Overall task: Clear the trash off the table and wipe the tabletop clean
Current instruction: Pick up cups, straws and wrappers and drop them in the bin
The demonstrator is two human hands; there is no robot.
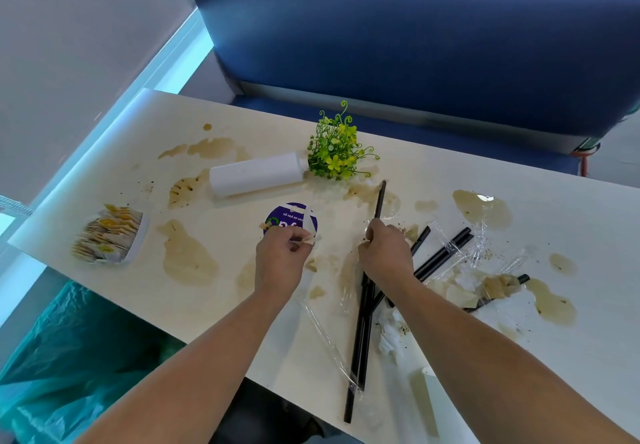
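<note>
On table [571, 236]: left hand [280, 256] pinches lid [291, 217] ("as you go"), right hand [386, 253] straw [380, 198].

Only one bit of lettering can be read, on the purple disc

The round purple disc [290, 217] bears a small white line near its far edge whose end reads "as you go"; the word before it is cut off by a white strip [310, 224]. Under that line run larger letters, starting with a green ring, but the strip and the left hand [281, 261] hide too much to read them. The packets [110, 236] carry yellow marks, too small to make out.
</note>
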